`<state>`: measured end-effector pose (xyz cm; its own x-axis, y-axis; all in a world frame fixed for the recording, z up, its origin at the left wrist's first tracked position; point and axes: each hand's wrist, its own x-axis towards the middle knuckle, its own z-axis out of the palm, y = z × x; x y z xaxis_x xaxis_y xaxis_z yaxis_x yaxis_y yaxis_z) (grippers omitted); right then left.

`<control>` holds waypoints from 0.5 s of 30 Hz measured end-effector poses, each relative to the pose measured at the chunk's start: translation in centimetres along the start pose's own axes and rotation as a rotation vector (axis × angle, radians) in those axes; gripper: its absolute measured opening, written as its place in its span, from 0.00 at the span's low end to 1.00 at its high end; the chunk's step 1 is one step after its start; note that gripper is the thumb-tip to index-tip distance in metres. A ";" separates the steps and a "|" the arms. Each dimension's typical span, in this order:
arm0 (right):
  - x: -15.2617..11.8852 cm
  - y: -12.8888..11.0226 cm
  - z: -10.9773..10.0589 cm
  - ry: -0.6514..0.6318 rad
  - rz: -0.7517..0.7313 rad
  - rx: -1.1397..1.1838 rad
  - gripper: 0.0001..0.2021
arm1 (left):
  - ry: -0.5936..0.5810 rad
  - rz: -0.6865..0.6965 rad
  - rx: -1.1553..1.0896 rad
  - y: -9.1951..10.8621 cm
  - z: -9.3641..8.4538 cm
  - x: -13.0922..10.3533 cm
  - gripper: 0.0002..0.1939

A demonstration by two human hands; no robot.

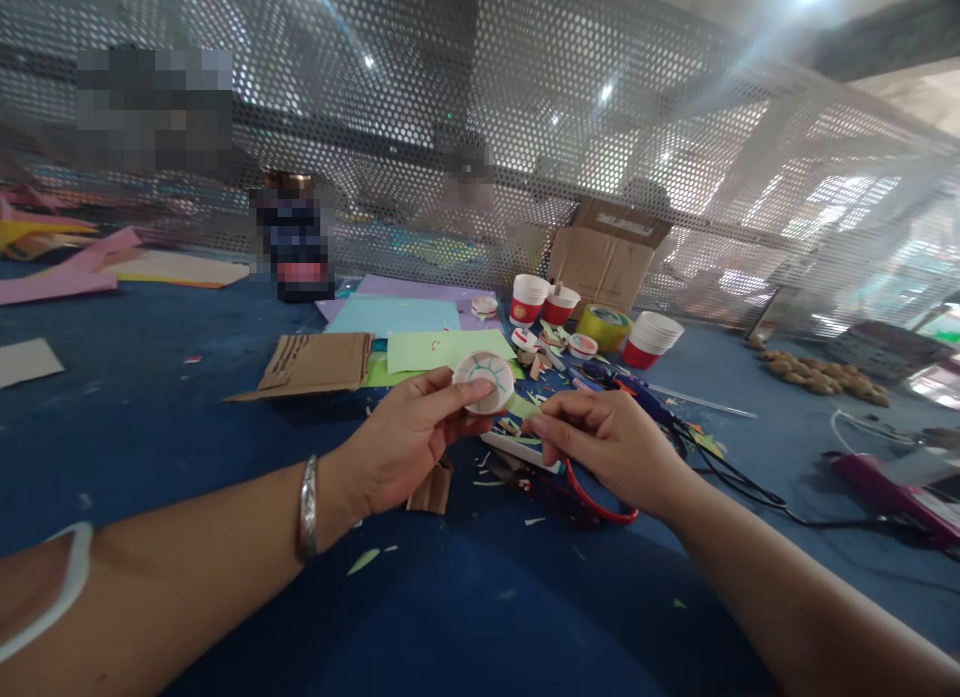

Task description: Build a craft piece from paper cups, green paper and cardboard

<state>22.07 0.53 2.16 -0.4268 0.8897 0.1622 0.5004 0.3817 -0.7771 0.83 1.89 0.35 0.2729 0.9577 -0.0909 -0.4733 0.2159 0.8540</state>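
Observation:
My left hand (424, 417) grips a cut-off paper cup bottom (484, 372), thumb on its white face and fingers beneath. Green lines spread over that face. To the right, my right hand (589, 432) is closed in a pinch, with a small piece of light green paper (519, 407) at its fingertips. Red-handled scissors (600, 507) lie under my right hand, their blades partly hidden in shadow. Behind it rests a blue glue gun (649, 397) with a black cord. Paper scraps (510, 427) are scattered between and below the hands.
Light green sheets (442, 350), a blue sheet (397, 315) and cardboard (319, 362) lie ahead. Red-and-white paper cups (529, 299), stacked cups (652, 339) and yellow tape (602, 327) stand by a cardboard box (604, 252). A perforated metal screen (420, 97) rises behind.

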 end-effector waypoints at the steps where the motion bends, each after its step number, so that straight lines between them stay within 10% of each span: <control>1: 0.0 -0.1 0.0 0.000 -0.009 0.000 0.15 | -0.008 0.003 0.000 0.0 0.0 0.0 0.09; 15: -0.1 0.2 0.4 0.018 0.030 0.040 0.15 | 0.010 0.032 0.009 -0.1 0.3 0.0 0.08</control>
<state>21.92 0.43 1.80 -0.3981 0.9051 0.1492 0.4821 0.3448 -0.8054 1.11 1.79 0.39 0.2497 0.9659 -0.0686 -0.4739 0.1837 0.8612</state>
